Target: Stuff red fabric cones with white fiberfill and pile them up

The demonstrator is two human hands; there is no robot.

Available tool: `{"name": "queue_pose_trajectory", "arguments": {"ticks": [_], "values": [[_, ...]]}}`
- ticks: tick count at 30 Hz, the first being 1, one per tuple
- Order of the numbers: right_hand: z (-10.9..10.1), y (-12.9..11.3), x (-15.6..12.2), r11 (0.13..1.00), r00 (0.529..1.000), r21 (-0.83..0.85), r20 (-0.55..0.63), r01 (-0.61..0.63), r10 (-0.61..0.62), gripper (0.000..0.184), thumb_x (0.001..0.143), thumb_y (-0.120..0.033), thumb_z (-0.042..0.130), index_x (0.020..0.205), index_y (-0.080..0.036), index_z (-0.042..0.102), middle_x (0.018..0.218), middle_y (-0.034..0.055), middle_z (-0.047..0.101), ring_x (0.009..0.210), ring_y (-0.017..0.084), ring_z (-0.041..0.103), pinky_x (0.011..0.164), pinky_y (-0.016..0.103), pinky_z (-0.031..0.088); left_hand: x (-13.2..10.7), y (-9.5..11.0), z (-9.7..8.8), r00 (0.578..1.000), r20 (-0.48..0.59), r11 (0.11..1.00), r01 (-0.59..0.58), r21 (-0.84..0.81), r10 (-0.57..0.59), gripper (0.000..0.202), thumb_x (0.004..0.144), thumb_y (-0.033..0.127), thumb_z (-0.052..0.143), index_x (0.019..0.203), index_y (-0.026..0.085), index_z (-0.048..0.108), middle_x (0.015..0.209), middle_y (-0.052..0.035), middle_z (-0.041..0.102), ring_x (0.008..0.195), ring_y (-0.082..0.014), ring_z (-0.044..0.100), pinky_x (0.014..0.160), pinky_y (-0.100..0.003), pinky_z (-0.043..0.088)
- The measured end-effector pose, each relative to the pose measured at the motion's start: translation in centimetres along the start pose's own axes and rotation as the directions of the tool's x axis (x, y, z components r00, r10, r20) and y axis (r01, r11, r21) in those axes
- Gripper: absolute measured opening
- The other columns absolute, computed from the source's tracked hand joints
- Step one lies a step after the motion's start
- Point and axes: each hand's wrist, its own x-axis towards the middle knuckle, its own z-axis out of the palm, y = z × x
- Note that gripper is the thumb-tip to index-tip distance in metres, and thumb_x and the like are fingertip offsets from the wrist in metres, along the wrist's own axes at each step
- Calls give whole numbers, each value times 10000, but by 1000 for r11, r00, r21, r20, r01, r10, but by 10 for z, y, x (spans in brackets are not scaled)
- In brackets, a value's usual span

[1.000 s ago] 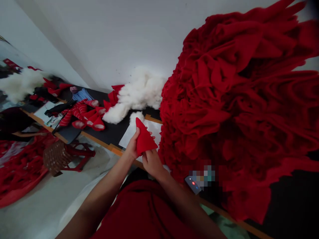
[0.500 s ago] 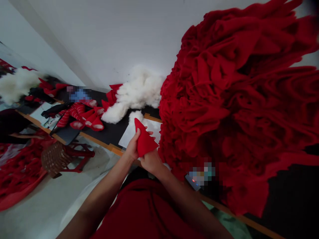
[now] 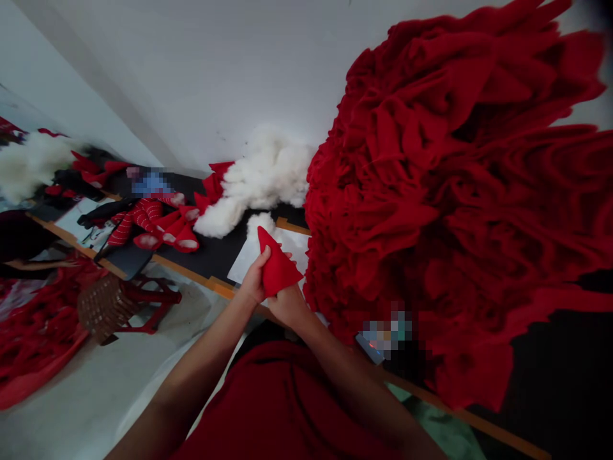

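I hold a small red felt cone [image 3: 276, 269] point-up in front of me over the table edge. My left hand [image 3: 253, 281] grips its left side with fingers curled round it. My right hand [image 3: 288, 305] pinches its lower edge from below. A white sheet [image 3: 249, 254] lies on the black table just behind the cone. A huge heap of red felt pieces [image 3: 454, 191] rises right beside my hands. A mound of white stuffing [image 3: 258, 179] sits behind the sheet.
Red striped stuffed pieces [image 3: 153, 223] lie on the table [image 3: 211, 252] farther left, near more white fluff [image 3: 29, 163]. A wicker-seat stool [image 3: 108, 306] stands on the floor at left beside red fabric [image 3: 33, 345]. A phone [image 3: 368, 348] lies at the table edge.
The hands and cone have stayed almost in place; my right hand has shifted slightly up along the cone's lower edge. The view has drifted a little.
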Motion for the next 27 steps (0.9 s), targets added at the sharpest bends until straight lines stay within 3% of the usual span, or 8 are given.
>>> {"name": "queue_pose_trajectory", "arguments": {"ticks": [5, 10, 16, 22, 25, 27], "values": [[-13, -12, -17, 989, 996, -121, -15, 82, -84, 554, 735, -35, 360, 1288, -76, 375, 1301, 149, 432, 1262, 277, 299, 1031, 497, 299, 2, 7, -3, 999, -9, 998, -35, -49, 35, 344, 781, 423, 508, 1009, 172, 558, 861, -77, 658, 816, -234, 636, 799, -447, 483], [-18, -14, -17, 989, 996, -122, 9, 89, -88, 587, 702, -9, 368, 1283, -88, 376, 1300, 148, 429, 1249, 269, 313, 987, 487, 359, 0, 5, 2, 1000, 4, 999, -8, -43, 8, 360, 777, 428, 513, 1050, 195, 543, 887, -74, 654, 831, -235, 636, 805, -460, 477], [-21, -15, -17, 989, 994, -102, -11, 110, -111, 544, 705, -3, 345, 1238, -82, 418, 1260, 152, 462, 1243, 263, 316, 1010, 511, 321, 4, 1, -2, 999, -34, 995, -40, -88, 37, 325, 782, 434, 504, 918, 151, 587, 811, -73, 662, 782, -208, 642, 804, -379, 494], [-29, -15, -19, 999, 999, -18, 10, 34, -34, 457, 734, -37, 355, 1164, -116, 488, 1169, 137, 531, 1182, 237, 400, 980, 468, 373, 3, -9, -21, 998, -70, 996, -9, -90, 3, 236, 784, 325, 533, 927, 145, 588, 798, -62, 668, 719, -161, 641, 720, -287, 514], [-29, -12, -30, 998, 998, 6, -42, 57, -57, 455, 743, -41, 352, 1160, -151, 498, 1228, 108, 501, 1209, 203, 381, 1019, 440, 346, 5, -1, -35, 990, -142, 993, -26, -113, 10, 195, 792, 305, 524, 856, 134, 592, 746, -53, 667, 645, -144, 633, 652, -262, 517], [-23, -2, -39, 1000, 998, 30, -68, 5, -3, 454, 753, -44, 346, 1152, -186, 512, 1238, 83, 501, 1199, 182, 399, 1015, 418, 360, 6, 9, -43, 978, -202, 989, -67, -130, 40, 191, 797, 306, 517, 795, 128, 587, 710, -47, 663, 623, -146, 631, 645, -271, 518]]}}
